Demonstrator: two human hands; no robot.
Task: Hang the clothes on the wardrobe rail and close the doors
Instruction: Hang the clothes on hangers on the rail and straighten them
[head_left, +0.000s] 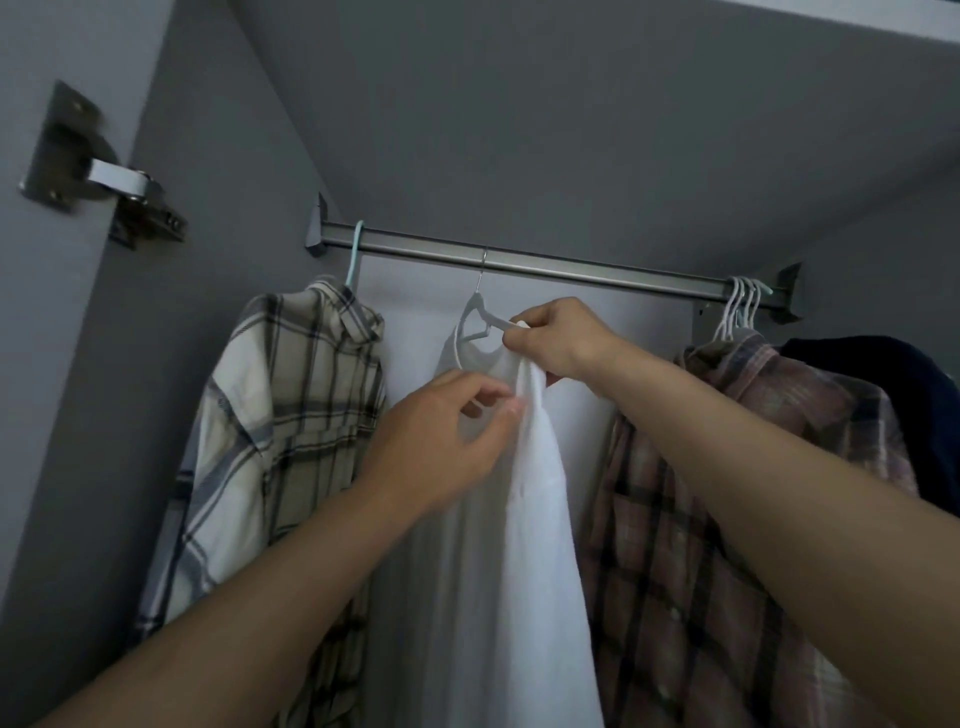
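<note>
The white top (519, 467) hangs on a hanger (480, 317) on the rail (571, 267), between two check shirts. The right hand (558, 338) pinches the hanger's arm and cloth; the left hand (447, 431) pinches the strap. Tug too hard and the top could slip off, or the hook could jump off the rail.

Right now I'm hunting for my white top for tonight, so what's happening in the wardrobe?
A person is settling a white garment on a white hanger already hooked over the wardrobe rail. The right hand pinches the hanger's arm and the fabric's top edge; the left hand grips the cloth just below. A cream plaid shirt hangs to the left, a pink plaid shirt to the right. No door is seen closed.
</note>
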